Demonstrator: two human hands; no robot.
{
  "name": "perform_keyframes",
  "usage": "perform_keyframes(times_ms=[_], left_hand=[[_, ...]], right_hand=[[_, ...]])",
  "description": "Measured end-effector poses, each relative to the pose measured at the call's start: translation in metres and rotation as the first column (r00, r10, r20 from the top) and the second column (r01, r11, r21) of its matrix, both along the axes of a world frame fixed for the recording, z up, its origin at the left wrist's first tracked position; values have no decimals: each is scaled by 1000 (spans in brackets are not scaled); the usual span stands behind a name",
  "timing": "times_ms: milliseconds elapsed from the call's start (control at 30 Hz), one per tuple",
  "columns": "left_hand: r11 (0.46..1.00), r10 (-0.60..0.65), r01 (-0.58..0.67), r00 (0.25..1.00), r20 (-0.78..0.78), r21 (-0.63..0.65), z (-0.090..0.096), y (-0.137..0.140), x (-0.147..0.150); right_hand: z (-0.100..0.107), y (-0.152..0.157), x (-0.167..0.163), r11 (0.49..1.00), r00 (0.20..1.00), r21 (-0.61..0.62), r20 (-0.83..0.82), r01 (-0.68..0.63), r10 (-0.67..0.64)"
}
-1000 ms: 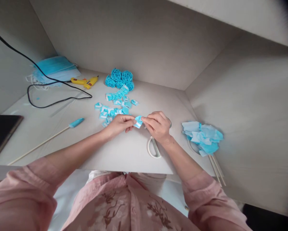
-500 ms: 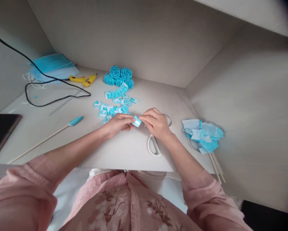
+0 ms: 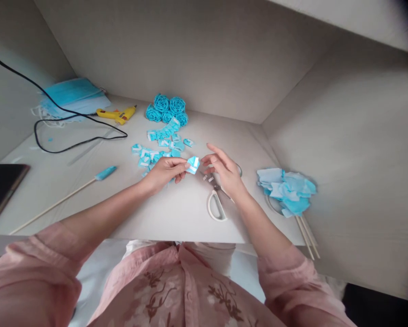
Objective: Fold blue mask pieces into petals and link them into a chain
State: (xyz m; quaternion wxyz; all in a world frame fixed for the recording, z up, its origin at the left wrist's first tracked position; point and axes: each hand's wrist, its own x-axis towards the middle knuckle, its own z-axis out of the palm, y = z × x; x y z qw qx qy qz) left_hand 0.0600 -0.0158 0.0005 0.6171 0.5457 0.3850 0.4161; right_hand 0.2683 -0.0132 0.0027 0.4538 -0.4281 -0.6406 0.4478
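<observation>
Left hand [image 3: 165, 173]: in the head view, pinching the blue piece between thumb and fingers.
Blue piece [image 3: 192, 165]: above the surface [image 3: 176, 218], between the hands, white strips showing.
Right hand [image 3: 226, 173]: fingers spread, just beside the piece, partly hiding the scissors [image 3: 217, 206].
Folded pieces [image 3: 151, 155]: beyond the left hand.
Roses [image 3: 166, 109]: clustered behind those.
Glue gun [image 3: 117, 114]: left of the roses, near the masks [image 3: 72, 93].
Scraps [image 3: 287, 188]: right of the right hand.

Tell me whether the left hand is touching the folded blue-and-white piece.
Touching: the head view shows the left hand pinching the folded blue-and-white piece at its left edge.
</observation>
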Motion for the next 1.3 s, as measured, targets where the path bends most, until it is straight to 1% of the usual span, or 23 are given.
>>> perform_keyframes(times_ms=[33, 67, 133, 233, 300, 400, 467, 567, 633, 733, 800, 867, 967, 1133, 1200, 1300], left_hand=[[1000, 20, -19, 1000, -18, 22, 0, -1, 1], [999, 36, -35, 999, -32, 40, 0, -2, 2], [996, 52, -48, 997, -59, 73, 0, -3, 3], [994, 29, -19, 995, -90, 108, 1, -4, 2], [992, 18, -8, 997, -80, 126, 2, -3, 1], [987, 26, -15, 997, -70, 158, 1, -3, 0], [985, 25, -13, 997, -68, 171, -1, -2, 0], [986, 37, -29, 998, -47, 165, -3, -1, 1], [991, 53, -51, 998, -17, 124, -2, -1, 2], [997, 59, -61, 998, 33, 49, 3, -2, 1], [997, 64, -66, 997, 37, 36, 6, -2, 1], [997, 63, -64, 998, 26, 38, 5, -2, 0], [999, 27, -27, 999, 23, 34, 1, -1, 1], [997, -49, 57, 986, 161, -45, 0, -2, 1], [998, -61, 64, 992, 114, -23, 0, -2, 2], [999, -35, 36, 999, -24, 38, -2, -2, 2]], right_hand=[[-1, 0, -2, 996, 998, -74, -50, -50, 47], [-1, -1, -4, 989, 993, -116, -86, -94, 84], [-2, -3, -9, 982, 985, -123, -115, -140, 126], [-3, -6, -15, 990, 990, -64, -81, -125, 119], [-5, -6, -16, 995, 994, -23, -39, -101, 100], [-6, -10, -17, 993, 996, 82, 54, -80, 76], [-5, -13, -19, 983, 988, 162, 137, -90, 67], [-4, -16, -22, 965, 970, 238, 237, -113, 56], [-4, -17, -23, 960, 967, 253, 248, -117, 53], [-4, -14, -20, 968, 977, 200, 181, -150, 114], [-4, -12, -18, 972, 976, 126, 108, -200, 187], [-4, -10, -17, 972, 973, 61, 35, -228, 227], [-6, -8, -18, 980, 980, 24, -7, -198, 198], [-10, -6, -20, 994, 993, 11, -39, -107, 108], [-10, -5, -19, 998, 996, 14, -60, -69, 70], [-10, -5, -19, 999, 995, 15, -91, -50, 51]])
